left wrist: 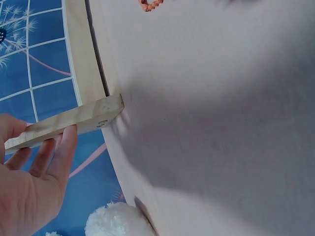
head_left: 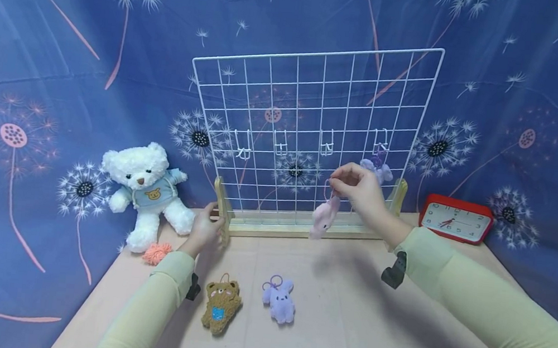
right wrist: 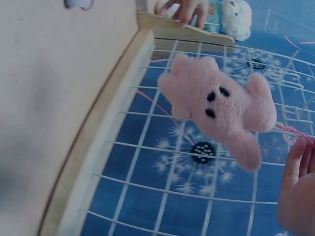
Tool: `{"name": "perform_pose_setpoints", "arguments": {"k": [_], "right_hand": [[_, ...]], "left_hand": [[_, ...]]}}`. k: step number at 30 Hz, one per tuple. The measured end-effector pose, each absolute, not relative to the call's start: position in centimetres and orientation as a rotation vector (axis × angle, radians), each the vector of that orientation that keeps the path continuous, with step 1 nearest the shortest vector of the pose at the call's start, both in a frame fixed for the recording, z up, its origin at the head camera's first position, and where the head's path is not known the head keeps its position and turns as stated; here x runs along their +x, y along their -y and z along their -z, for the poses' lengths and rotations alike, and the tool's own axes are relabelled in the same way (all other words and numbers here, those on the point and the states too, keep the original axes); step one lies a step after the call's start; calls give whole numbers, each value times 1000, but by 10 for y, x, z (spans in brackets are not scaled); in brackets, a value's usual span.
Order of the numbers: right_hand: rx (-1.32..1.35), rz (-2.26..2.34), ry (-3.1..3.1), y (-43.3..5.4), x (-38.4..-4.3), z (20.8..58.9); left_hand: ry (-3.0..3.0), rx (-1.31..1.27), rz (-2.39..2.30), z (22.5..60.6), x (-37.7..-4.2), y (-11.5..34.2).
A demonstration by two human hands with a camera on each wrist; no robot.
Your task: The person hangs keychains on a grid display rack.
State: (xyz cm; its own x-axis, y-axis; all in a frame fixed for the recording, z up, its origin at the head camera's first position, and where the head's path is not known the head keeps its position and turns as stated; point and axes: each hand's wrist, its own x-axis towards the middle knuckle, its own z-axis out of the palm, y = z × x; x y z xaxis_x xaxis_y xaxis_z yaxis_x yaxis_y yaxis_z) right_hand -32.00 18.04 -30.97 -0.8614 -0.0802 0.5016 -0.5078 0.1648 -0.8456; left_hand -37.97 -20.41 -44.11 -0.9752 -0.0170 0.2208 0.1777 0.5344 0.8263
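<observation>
My right hand (head_left: 358, 190) pinches the pink beaded loop (right wrist: 295, 130) of a pink plush bunny keychain (head_left: 324, 217), which dangles in front of a white wire grid rack (head_left: 298, 80). With my left hand (head_left: 205, 230) I grip the wooden side stand (left wrist: 74, 120) at the rack's left end, thumb on one face and fingers on the other. Several white hooks (head_left: 327, 143) sit in a row on the grid. From the rightmost one hangs a purple plush keychain (head_left: 382, 171), partly behind my right hand.
On the table (head_left: 319, 335) in front lie a brown bear keychain (head_left: 222, 306) and a lilac bunny keychain (head_left: 280, 302). A white teddy bear (head_left: 148, 189) sits at left beside an orange yarn piece (head_left: 157, 253). A red clock (head_left: 456, 219) stands at right.
</observation>
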Motion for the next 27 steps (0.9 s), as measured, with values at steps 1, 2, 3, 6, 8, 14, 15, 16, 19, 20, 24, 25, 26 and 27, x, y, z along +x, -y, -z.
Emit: {"name": "perform_pose_setpoints", "arguments": {"k": [1,2,3,6,8,14,15,16,19,20,24,25,26,27], "right_hand": [[556,-1749,2100,-180,-320,306],[550,-1749,2098,-180,-320,302],[547,-1751,2090,-180,-319,298],[542,-1748,2079,-178,-319,288],[541,-1737,2076,-177,-319,282],[519,-1704,2071,-175,-322,269],[516,-1701,2065,-175,-323,268],[514,-1697,2057,-174,-324,267],[511,-1681,2032,-173,-328,264],[512,-1675,2027,-172,-329,263],[502,-1662,2010,-171,-332,260],[497,-1666,2002,-171,-333,259],[489,-1667,1997,-171,-334,258],[483,-1668,1990,-171,-335,257]], "left_hand": [[2568,-136,1421,441,-379,204],[2570,-135,1420,441,-379,204],[2571,-137,1418,440,-379,204],[2573,-133,1416,441,-380,205],[2576,-129,1415,441,-380,205],[2574,-135,1410,442,-380,205],[2574,-135,1410,442,-380,205],[2574,-130,1413,442,-380,205],[2572,-140,1410,442,-380,205],[2571,-140,1411,442,-380,205],[2571,-135,1417,441,-379,204],[2572,-131,1420,441,-379,204],[2573,-125,1423,441,-379,204],[2575,-127,1422,441,-379,204]]}}
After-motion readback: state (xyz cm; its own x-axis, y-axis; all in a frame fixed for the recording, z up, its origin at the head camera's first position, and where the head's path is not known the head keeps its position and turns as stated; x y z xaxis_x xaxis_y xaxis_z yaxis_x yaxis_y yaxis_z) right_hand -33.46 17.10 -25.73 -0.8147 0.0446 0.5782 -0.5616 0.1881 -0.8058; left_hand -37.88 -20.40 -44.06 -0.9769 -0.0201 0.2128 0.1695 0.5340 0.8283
